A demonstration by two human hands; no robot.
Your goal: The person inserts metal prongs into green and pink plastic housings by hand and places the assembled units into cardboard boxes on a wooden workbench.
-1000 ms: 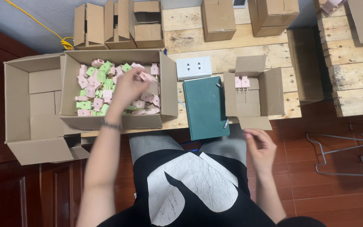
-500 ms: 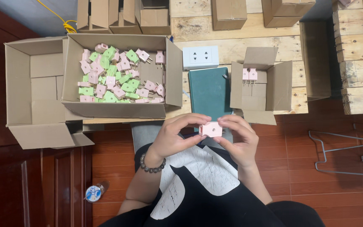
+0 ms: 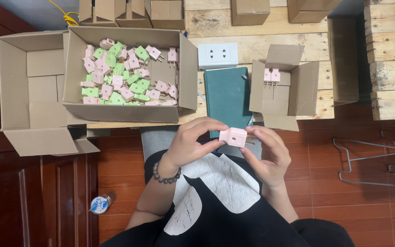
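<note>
At the far left an empty open carton point(image 3: 32, 87) lies beside the big cardboard box point(image 3: 124, 112), which is heaped with loose pink and green plugs point(image 3: 124, 77), prongs pointing every way. Nearer, the left hand point(image 3: 190, 144) pinches a single pink plug point(image 3: 233, 136) by its left end, and the right hand point(image 3: 266, 153) closes its fingertips on the other end, so the plug hangs in the air over the lap, well short of the table point(image 3: 261, 45). With only fingertip grips, a slip could drop the plug to the red tiled floor point(image 3: 357, 201), and the brass prongs on its right side could jab a finger. Beyond the hands lie a green notebook point(image 3: 227, 98) and a white wall socket point(image 3: 217, 55). To the right, the small open carton point(image 3: 284, 87) holds two pink plugs, its raised flaps crowding its mouth.
</note>
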